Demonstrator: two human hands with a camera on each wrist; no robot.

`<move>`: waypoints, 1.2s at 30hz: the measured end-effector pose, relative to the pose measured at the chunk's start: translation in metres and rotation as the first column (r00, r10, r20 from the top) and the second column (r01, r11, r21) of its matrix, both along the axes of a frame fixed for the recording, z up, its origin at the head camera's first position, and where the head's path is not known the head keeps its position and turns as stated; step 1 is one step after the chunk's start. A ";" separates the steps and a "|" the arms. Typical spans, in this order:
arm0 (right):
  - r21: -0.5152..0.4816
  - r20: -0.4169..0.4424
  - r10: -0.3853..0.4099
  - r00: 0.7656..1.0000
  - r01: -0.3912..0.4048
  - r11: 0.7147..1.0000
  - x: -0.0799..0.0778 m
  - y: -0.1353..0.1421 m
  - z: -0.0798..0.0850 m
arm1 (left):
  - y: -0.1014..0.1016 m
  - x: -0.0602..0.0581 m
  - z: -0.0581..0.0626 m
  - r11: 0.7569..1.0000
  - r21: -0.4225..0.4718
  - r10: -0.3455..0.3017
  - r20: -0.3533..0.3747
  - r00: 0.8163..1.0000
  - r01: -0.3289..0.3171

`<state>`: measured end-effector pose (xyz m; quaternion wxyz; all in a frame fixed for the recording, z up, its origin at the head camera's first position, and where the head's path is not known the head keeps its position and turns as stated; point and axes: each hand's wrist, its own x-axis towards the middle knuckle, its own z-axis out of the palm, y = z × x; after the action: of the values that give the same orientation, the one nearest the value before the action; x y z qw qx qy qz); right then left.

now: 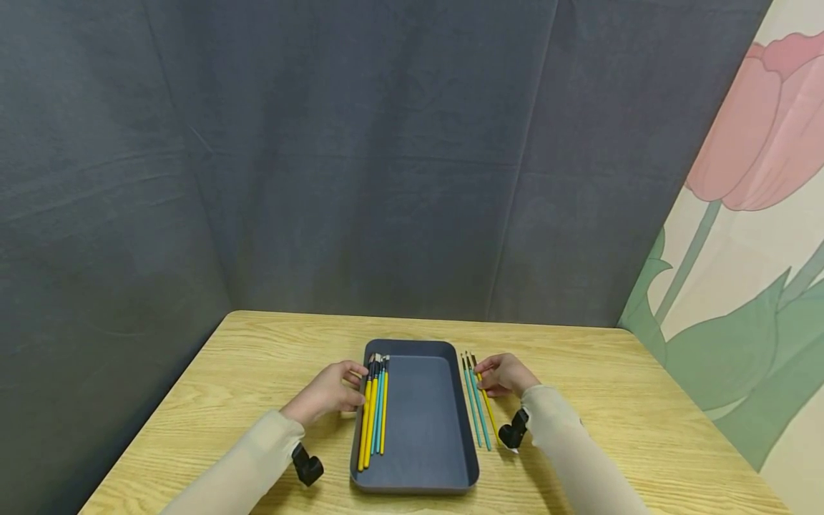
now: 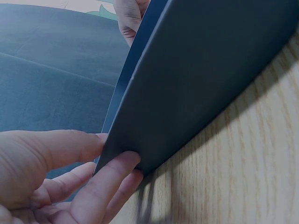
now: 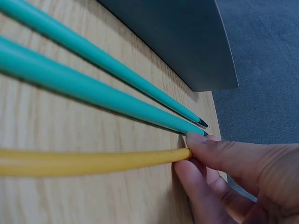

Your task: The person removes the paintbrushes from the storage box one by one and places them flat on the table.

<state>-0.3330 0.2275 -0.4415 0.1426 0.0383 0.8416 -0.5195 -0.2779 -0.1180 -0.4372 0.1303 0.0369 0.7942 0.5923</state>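
My left hand (image 1: 330,390) grips the left side of a dark grey tray (image 1: 425,415), the thumb at the rim and the fingers against the outer wall (image 2: 187,79) in the left wrist view. Inside the tray, along that side, lie several yellow and teal paintbrushes (image 1: 370,422), bristles toward the far end. To the right of the tray, my right hand (image 1: 507,375) pinches a yellow paintbrush (image 3: 93,163) near its bristle end between thumb and fingers; its tip is hidden by the hand in the right wrist view. Beside it two teal paintbrushes (image 1: 478,408) lie on the table.
The light wood table (image 1: 277,350) carries the tray and brushes. A dark grey cloth (image 1: 386,179) hangs behind and on the left. On the right stands a wall with a painted tulip (image 1: 747,129). A black wrist camera (image 1: 513,430) sits by the right sleeve.
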 end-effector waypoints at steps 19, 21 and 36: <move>-0.018 0.001 0.025 1.000 -0.025 1.000 0.002 0.003 0.001 | 0.000 0.001 0.001 1.000 -0.010 -0.005 -0.004 1.000 0.005; -0.023 0.003 0.036 0.999 -0.036 0.999 0.002 0.004 0.001 | 0.000 0.001 0.001 1.000 -0.010 -0.005 -0.004 1.000 0.005; -0.151 -0.006 0.219 0.976 -0.218 0.964 0.001 0.011 0.023 | -0.001 0.001 0.002 1.000 -0.009 0.003 0.003 1.000 -0.003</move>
<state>-0.3325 0.2388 -0.4180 0.2061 -0.0628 0.7983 -0.5623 -0.2770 -0.1187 -0.4352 0.1308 0.0341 0.7966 0.5892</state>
